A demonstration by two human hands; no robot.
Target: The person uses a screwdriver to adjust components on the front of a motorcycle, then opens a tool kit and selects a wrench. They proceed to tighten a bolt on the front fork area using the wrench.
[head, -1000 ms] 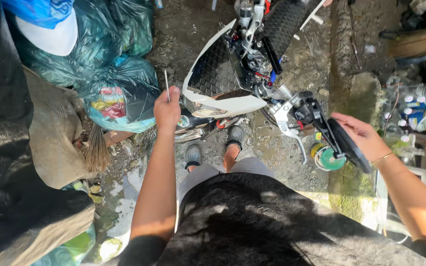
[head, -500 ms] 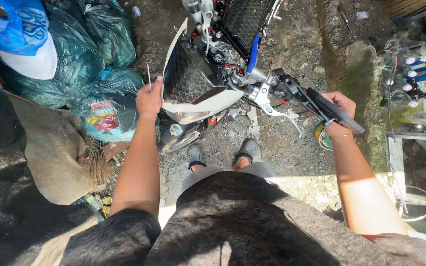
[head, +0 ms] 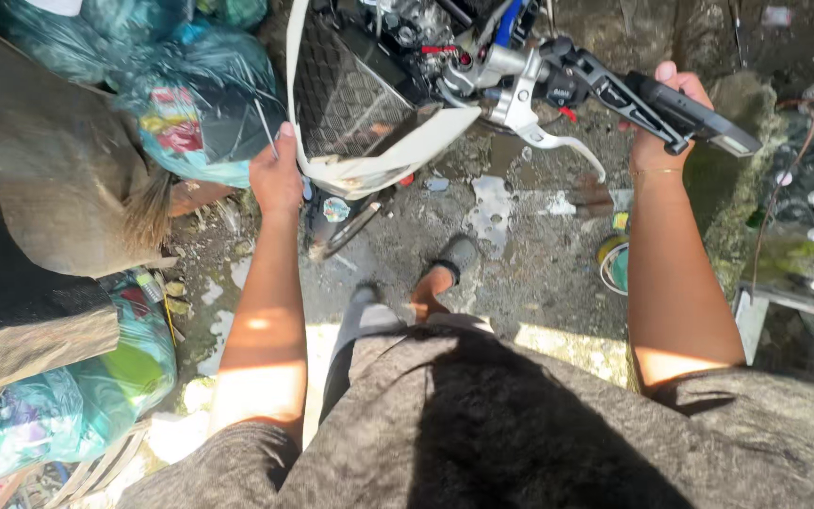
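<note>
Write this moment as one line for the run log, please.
left hand: holds thin rod, at white fairing | right hand: grips black handlebar grip | brake lever: free

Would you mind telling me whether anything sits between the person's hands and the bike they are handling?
Nothing visible: the right hand is wrapped around the black handlebar grip, and the left hand, holding a thin rod, rests beside the white front panel.

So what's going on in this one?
A person stands over a bike handlebar with a white front basket. The right hand holds the black handlebar grip, beside the silver brake lever. The left hand holds a thin metal rod near the basket's rim. Teal rubbish bags lie to the left.
</note>
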